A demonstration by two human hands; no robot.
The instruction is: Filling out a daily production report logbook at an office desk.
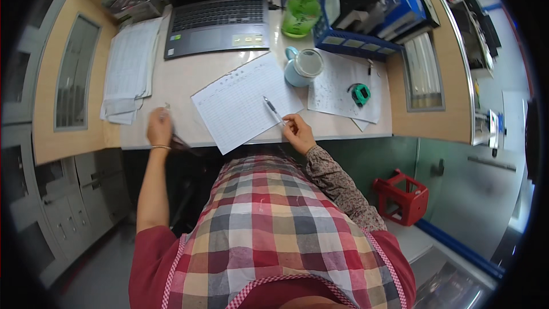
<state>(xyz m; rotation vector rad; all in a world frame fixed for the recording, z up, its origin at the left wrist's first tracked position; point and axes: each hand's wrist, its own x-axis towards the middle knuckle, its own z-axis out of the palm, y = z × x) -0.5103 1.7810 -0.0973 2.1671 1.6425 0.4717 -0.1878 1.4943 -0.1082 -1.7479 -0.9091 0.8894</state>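
Observation:
A pen (273, 109) with a clear barrel and dark grip lies across a lined, partly written sheet (231, 109) on the desk. My right hand (298, 133), below a flower-patterned sleeve, pinches the pen's near end at the desk's front edge. Over at the left front edge is my left hand (159, 129), its fingers curled together. Something dark (182, 144) trails beside it, blurred; whether the fingers grip it I cannot make out. The left forearm is bare, with a thin band at the wrist.
Behind the sheet sits an open laptop (220, 23). A light-blue mug (303, 67), green bottle (301, 14) and blue file rack (351, 43) stand back right. A green tape measure (360, 95) rests on papers. Stacked papers (131, 60) lie left. A red stool (401, 197) stands below right.

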